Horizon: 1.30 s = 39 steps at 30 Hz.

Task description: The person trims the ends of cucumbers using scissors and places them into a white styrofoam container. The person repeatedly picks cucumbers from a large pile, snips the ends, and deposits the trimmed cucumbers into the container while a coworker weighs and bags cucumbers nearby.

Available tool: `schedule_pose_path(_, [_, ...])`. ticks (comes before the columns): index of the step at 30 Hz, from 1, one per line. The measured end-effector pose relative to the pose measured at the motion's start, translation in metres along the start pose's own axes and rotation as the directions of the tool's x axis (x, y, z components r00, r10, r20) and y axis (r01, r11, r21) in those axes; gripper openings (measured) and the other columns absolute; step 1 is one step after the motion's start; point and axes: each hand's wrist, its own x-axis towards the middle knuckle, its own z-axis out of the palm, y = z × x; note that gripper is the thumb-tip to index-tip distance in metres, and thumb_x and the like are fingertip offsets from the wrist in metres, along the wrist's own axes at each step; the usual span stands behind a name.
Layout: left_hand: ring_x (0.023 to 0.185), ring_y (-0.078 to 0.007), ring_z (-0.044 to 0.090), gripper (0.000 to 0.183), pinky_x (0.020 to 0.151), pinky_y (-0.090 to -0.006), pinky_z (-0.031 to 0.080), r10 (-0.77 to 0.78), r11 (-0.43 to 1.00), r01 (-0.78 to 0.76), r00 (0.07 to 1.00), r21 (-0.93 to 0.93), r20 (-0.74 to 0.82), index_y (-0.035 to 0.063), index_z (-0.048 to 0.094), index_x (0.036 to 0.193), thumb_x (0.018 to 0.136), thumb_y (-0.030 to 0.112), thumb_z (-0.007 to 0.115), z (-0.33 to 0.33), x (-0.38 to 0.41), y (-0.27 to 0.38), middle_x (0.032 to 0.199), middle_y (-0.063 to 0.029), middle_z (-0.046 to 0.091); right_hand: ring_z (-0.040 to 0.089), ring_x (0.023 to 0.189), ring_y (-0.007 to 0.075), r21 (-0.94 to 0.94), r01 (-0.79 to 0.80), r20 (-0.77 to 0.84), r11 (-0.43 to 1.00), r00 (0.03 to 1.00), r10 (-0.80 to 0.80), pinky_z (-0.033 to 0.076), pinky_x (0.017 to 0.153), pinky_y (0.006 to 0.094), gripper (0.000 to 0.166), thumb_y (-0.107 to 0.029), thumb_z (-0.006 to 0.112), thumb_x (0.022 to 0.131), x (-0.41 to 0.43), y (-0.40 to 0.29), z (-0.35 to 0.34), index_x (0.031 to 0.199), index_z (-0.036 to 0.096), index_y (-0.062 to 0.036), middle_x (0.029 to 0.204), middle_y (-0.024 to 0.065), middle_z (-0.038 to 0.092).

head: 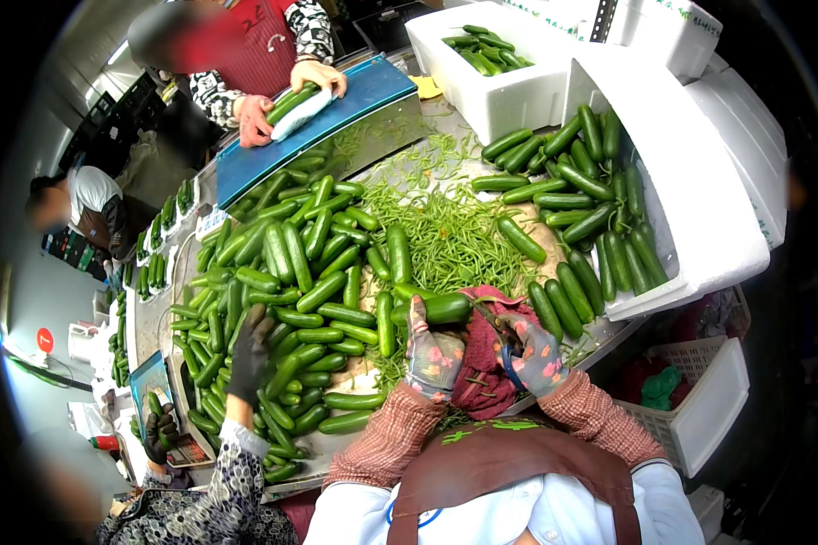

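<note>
My left hand (437, 360), in a grey flower-patterned glove, holds a thick green cucumber (444, 308) crosswise above the table. At the cucumber's right end are the dark blades of scissors (511, 364) with blue handles, gripped by my right hand (540, 354) in a matching glove. Whether the blades touch the cucumber, I cannot tell. Beneath and between my hands lies a dark red cloth (474, 388) with bits of stem on it. Cut green stems (450, 238) are heaped just beyond my hands. A large pile of cucumbers (320, 293) spreads to the left.
A white foam box (705, 177) lies on its side at right, cucumbers (586, 177) spilling from it. Another foam box (518, 102) stands behind. A co-worker's black-gloved hand (251, 354) reaches the pile from the left. Across the table, another person wraps a cucumber on a blue-topped machine (375, 85).
</note>
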Motion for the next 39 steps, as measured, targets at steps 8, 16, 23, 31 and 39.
schedule_pose_path(8, [0.09,-0.0312,0.049,0.048,0.085,-0.0411,0.037,-0.023,0.995,0.027,0.999,-0.092,0.045,-0.0016,0.043,0.102,0.079,0.039,0.049,-0.005,-0.004,0.0,0.097,-0.0175,0.051,0.054,0.08,0.0182,-0.165,0.261,-0.036,0.951,0.962,-0.271,0.045,0.069,0.0276,0.043,-0.011,0.06,0.068,0.002,0.02,0.015,0.106,0.045,0.0028,0.092,0.01,0.054])
schedule_pose_path(16, [0.072,-0.0263,0.053,0.034,0.066,-0.0408,0.045,0.169,0.98,-0.167,0.985,-0.109,0.011,0.0068,0.052,0.087,0.072,0.037,0.054,0.013,0.008,0.062,0.08,-0.0102,0.055,0.052,0.061,0.0097,0.297,0.044,0.027,0.954,0.998,-0.055,0.043,0.055,0.0228,0.031,-0.009,0.057,0.072,-0.005,0.037,0.011,0.1,0.048,0.0006,0.074,0.0043,0.054])
schedule_pose_path(23, [0.089,-0.0251,0.048,0.049,0.072,-0.0392,0.045,0.131,0.988,-0.008,0.565,-0.153,0.815,0.0029,0.035,0.119,0.078,0.023,0.05,0.032,0.038,0.14,0.117,-0.0187,0.036,0.051,0.054,0.0147,0.834,-0.531,0.527,0.147,0.847,0.07,0.042,0.049,0.0222,0.028,-0.019,0.047,0.08,-0.041,0.088,-0.012,0.103,0.044,-0.0039,0.075,0.0088,0.055])
schedule_pose_path(31, [0.113,-0.0327,0.033,0.071,0.094,-0.0406,0.027,-0.784,-0.469,-0.881,0.383,-0.062,0.489,0.0076,0.038,0.116,0.051,0.017,0.065,0.04,0.071,-0.084,0.118,-0.0118,0.04,0.048,0.055,0.0164,0.942,-0.32,0.299,0.099,0.936,0.185,0.041,0.042,0.0205,0.035,-0.026,0.044,0.083,-0.069,0.08,-0.043,0.109,0.038,-0.0034,0.077,0.0138,0.05])
schedule_pose_path(39, [0.091,-0.03,0.046,0.065,0.089,-0.0431,0.03,-0.898,-0.439,-0.829,0.392,-0.347,0.2,0.0047,0.044,0.106,0.047,0.023,0.066,0.063,0.082,-0.112,0.096,-0.0141,0.047,0.045,0.046,0.0163,0.884,-0.249,0.272,-0.397,0.962,0.002,0.042,0.032,0.0294,0.04,-0.033,0.043,0.083,-0.08,0.116,-0.048,0.101,0.038,0.0019,0.073,0.0181,0.048])
